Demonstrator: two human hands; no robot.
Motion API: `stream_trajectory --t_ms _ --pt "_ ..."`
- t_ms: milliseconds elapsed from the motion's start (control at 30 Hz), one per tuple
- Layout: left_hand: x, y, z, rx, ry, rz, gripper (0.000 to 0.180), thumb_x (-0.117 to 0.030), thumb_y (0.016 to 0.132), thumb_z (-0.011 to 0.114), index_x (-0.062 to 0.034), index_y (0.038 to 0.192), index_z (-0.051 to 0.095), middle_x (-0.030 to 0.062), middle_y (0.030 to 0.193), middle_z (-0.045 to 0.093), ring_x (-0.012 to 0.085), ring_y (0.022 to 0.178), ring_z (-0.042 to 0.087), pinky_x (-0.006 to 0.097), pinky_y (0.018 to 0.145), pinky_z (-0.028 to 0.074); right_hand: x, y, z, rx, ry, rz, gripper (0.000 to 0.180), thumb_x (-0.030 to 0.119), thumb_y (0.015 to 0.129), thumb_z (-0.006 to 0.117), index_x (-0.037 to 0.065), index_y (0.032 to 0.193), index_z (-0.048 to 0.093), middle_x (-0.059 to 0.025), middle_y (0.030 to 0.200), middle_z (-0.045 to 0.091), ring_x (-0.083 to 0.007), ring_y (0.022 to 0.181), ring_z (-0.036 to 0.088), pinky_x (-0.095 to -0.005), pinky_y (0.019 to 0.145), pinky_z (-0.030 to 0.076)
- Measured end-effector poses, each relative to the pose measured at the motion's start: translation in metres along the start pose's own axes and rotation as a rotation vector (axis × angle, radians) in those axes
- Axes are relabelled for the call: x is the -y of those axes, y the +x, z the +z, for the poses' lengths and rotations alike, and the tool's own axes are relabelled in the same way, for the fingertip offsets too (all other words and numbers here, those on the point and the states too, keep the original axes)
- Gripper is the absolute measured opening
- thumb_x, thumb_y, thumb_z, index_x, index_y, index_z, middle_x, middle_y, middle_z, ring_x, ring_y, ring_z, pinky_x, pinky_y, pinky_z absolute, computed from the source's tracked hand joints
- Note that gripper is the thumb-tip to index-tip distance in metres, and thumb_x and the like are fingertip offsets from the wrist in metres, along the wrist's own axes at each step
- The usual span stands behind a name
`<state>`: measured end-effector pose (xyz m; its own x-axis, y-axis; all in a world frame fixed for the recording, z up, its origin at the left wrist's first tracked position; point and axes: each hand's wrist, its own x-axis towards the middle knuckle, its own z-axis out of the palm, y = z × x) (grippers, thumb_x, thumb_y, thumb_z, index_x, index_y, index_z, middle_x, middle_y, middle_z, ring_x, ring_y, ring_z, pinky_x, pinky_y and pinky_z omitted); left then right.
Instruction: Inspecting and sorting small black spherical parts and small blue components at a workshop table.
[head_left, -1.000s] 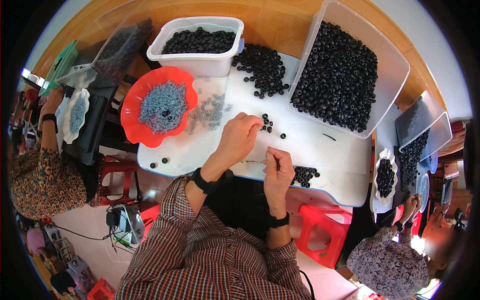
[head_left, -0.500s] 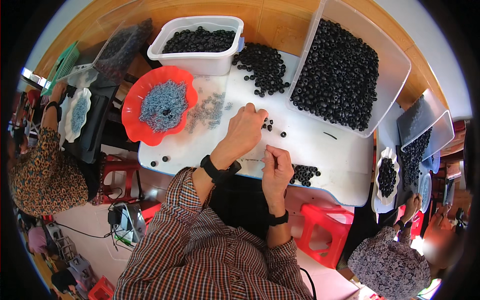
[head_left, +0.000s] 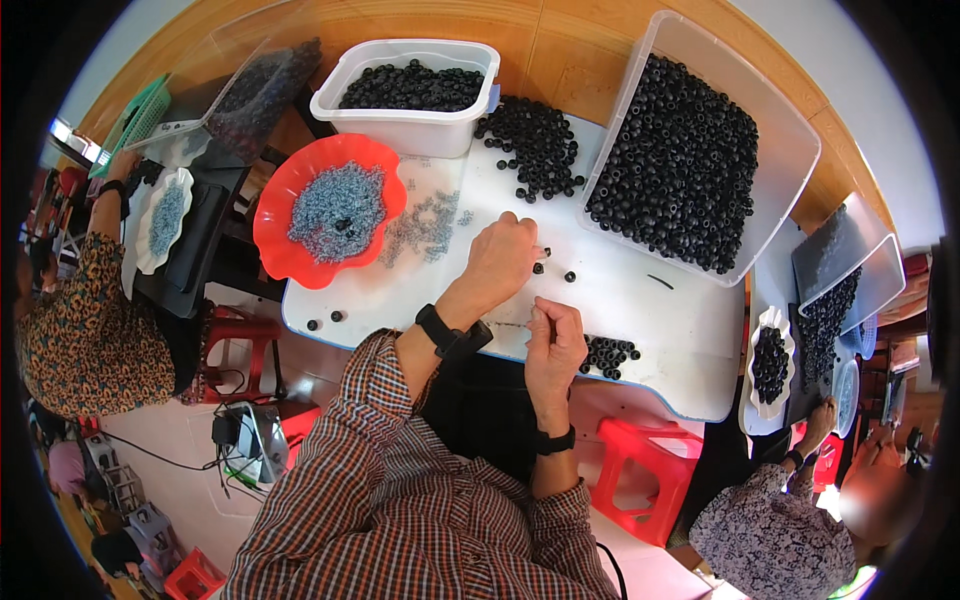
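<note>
My left hand [head_left: 503, 258] is over the middle of the white table, its fingers curled and closed. Small black round pieces [head_left: 540, 267] lie right at its fingertips; whatever the fingers grip is hidden. Nearer to me, my right hand [head_left: 556, 338] is closed in a pinch, thumb against fingers, and what it holds is too small to make out. Beside that hand, a group of black ring-like pieces [head_left: 610, 356] sits close to the table's front edge. A single black piece [head_left: 570, 277] lies between the hands and the large bin.
A red scalloped bowl [head_left: 268, 205] holds small clear bluish pieces. White tub [head_left: 400, 128] and large clear bin [head_left: 790, 150] hold black pieces; a loose pile [head_left: 535, 145] lies between them. Red stools [head_left: 640, 480] stand below. Co-workers sit at both sides.
The view has shifted slightly. My left hand has turned a little and covers more of the small black pieces at its fingertips. My right hand keeps its pinch in nearly the same place.
</note>
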<state>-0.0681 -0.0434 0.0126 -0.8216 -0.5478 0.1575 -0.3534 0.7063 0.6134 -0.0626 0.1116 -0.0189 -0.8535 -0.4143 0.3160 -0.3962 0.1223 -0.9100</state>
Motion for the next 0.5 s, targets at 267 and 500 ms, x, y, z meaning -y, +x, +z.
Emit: stream_trajectory --t_ms 267,500 --pt "0.007 -0.017 -0.018 -0.077 -0.48 -0.051 0.021 -0.016 0.088 0.068 -0.0002 0.102 0.068 0.0147 0.086 0.067 0.0209 0.066 0.063 0.032 0.062 0.052 -0.002 -0.001 0.0 -0.02 0.012 0.01 0.01 0.0 0.09 0.063 0.0 0.1 0.064 -0.0095 0.091 0.062 -0.0147 0.067 0.063 -0.0256 0.058 0.05" --pt "0.012 -0.066 -0.032 0.21 -1.482 -0.408 0.026 -0.019 0.099 0.058 0.0028 0.109 0.066 0.0067 0.087 0.067 0.0099 0.064 0.06 0.024 0.061 0.053 0.005 -0.006 -0.004 0.002 0.252 0.194 0.008 0.003 0.091 0.065 0.0 0.099 0.065 -0.0033 0.093 0.061 -0.0077 0.07 0.059 -0.0209 0.056 0.047"
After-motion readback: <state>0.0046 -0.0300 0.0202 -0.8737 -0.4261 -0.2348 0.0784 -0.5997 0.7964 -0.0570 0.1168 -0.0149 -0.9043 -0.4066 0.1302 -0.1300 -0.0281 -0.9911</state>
